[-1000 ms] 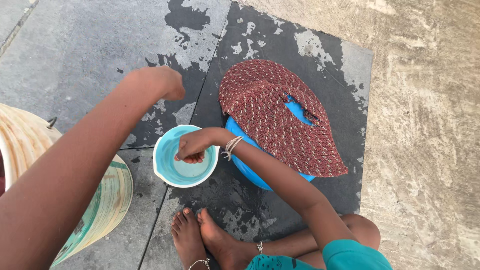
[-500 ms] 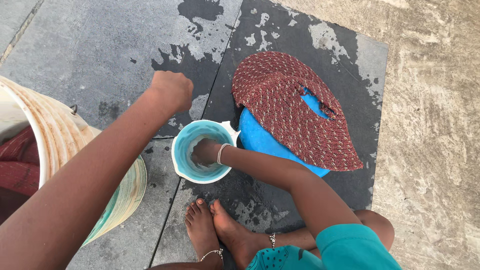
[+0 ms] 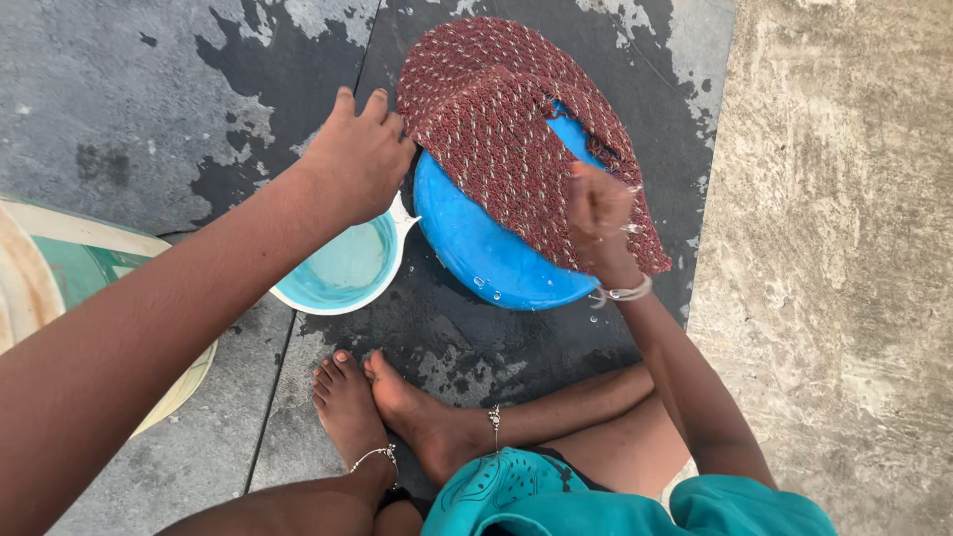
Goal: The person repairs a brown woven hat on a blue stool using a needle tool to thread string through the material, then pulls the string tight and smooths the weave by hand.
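Maroon woven cloth (image 3: 506, 119) lies draped over an upturned blue basin (image 3: 476, 248) at the far middle of the scene, on the dark wet stone slab (image 3: 149, 99). It covers the basin's far and right parts and leaves the near left curve bare.

At the far left stands part of a cream and green striped tub (image 3: 60, 258). Just right of it the left hand (image 3: 357, 159) lies over the far rim of a light-blue mug (image 3: 338, 268) with water in it. Its fingers are loosely curled and the tips point away. Whether they clamp a handle beneath is hidden, so the grip cannot be told. The mug's spout touches or nearly touches the basin's left edge.

Further right, the right hand (image 3: 596, 213) hangs over the cloth's right near edge, fingers bunched together and closed on nothing that shows. Drops of water hang in the air about it and bead on the bare basin below. The work in hand looks like flicking water onto the cloth. Getting more onto it would call for wet fingers again, and the water sits in the mug to the left, well within reach. Pale rough concrete (image 3: 844, 248) fills the far right.

Counted: one cloth, one basin, one mug, one tub, two hands, two bare feet (image 3: 397, 407) near the middle, two thin anklets (image 3: 493, 417) and one bangle (image 3: 620, 293) on the right wrist.
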